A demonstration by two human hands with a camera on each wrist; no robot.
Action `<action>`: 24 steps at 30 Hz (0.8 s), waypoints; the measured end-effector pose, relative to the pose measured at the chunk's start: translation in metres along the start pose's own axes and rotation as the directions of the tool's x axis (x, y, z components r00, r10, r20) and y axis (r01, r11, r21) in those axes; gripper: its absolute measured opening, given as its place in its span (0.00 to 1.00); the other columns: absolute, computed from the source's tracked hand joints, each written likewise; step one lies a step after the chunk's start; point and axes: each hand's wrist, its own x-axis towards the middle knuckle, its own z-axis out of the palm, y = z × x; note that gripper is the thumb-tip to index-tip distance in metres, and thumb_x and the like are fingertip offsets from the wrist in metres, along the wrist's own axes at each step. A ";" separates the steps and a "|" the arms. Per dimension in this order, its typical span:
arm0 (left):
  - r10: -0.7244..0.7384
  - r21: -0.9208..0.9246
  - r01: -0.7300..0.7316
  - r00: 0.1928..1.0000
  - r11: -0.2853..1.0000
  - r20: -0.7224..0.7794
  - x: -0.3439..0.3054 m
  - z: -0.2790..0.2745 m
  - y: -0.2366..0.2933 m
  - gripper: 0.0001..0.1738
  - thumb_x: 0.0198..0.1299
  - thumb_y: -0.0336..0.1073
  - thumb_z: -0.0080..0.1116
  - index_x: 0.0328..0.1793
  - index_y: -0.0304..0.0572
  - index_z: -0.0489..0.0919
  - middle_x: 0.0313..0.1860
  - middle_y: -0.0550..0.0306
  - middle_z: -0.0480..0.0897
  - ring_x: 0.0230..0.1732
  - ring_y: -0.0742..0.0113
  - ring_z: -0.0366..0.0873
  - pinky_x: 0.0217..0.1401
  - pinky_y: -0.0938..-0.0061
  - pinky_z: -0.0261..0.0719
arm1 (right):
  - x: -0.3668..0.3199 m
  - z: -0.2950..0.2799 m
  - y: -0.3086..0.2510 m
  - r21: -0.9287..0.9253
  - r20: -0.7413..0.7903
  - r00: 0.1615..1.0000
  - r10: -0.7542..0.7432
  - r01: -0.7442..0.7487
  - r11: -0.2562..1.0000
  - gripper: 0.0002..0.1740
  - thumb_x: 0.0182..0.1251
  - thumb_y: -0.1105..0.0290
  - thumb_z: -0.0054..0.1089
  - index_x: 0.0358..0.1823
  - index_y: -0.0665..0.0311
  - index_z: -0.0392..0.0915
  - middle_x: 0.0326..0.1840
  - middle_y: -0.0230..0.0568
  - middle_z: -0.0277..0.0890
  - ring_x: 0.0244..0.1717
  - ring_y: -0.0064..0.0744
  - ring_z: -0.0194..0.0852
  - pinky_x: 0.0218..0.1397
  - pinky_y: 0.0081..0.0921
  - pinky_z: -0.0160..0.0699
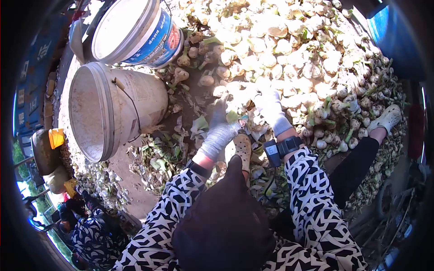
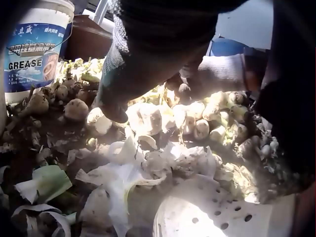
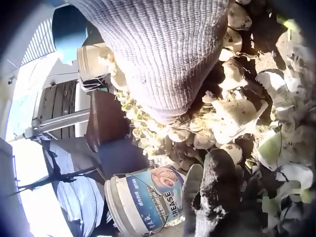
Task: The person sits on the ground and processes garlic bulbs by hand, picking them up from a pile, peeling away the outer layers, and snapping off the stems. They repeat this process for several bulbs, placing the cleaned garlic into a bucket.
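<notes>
In the head view my gloved left hand (image 1: 218,122) reaches low over the near edge of a heap of garlic bulbs (image 1: 312,70). Its fingers stretch forward, and in the left wrist view its fingertips come down right beside a pale bulb (image 2: 98,122). My gloved right hand (image 1: 270,106) is a little to the right, over sunlit bulbs. Glare in the head view and the back of the glove (image 3: 163,59) in the right wrist view hide its fingers, so I cannot tell whether it holds a bulb. Loose papery skins (image 2: 118,173) lie below the hands.
A white empty-looking bucket (image 1: 90,113) lies tilted at left, with a blue-labelled grease bucket (image 1: 156,43) behind it. My clog (image 1: 242,149) is just under the hands; the other clog (image 1: 385,119) rests among bulbs. A blue barrel (image 1: 393,38) stands far right. Another person (image 1: 97,237) is at lower left.
</notes>
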 end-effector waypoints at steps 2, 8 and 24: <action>-0.121 -0.035 0.124 0.990 0.992 0.077 0.007 0.006 -0.006 0.45 0.49 0.36 0.71 0.71 0.38 0.59 0.62 0.43 0.69 0.63 0.52 0.69 0.66 0.64 0.68 | -0.019 0.005 0.011 -0.128 -0.164 0.978 -0.132 0.112 0.985 0.14 0.62 0.66 0.53 0.46 0.63 0.80 0.43 0.48 0.81 0.46 0.41 0.79 0.54 0.33 0.75; -0.361 0.127 0.339 0.899 0.932 0.248 0.025 0.025 -0.071 0.44 0.50 0.38 0.71 0.72 0.39 0.61 0.62 0.43 0.72 0.62 0.57 0.72 0.64 0.66 0.71 | -0.045 0.012 0.028 0.236 -0.047 0.995 0.085 -0.071 0.969 0.12 0.64 0.69 0.53 0.46 0.61 0.81 0.36 0.43 0.82 0.35 0.33 0.81 0.43 0.28 0.79; -0.127 0.246 0.079 0.974 0.966 0.188 0.034 0.018 0.018 0.38 0.42 0.45 0.75 0.59 0.35 0.74 0.50 0.44 0.79 0.52 0.57 0.79 0.56 0.67 0.76 | -0.090 -0.017 0.041 0.586 -0.033 0.992 0.121 -0.079 0.806 0.19 0.68 0.62 0.58 0.52 0.69 0.79 0.42 0.43 0.83 0.42 0.24 0.79 0.49 0.22 0.76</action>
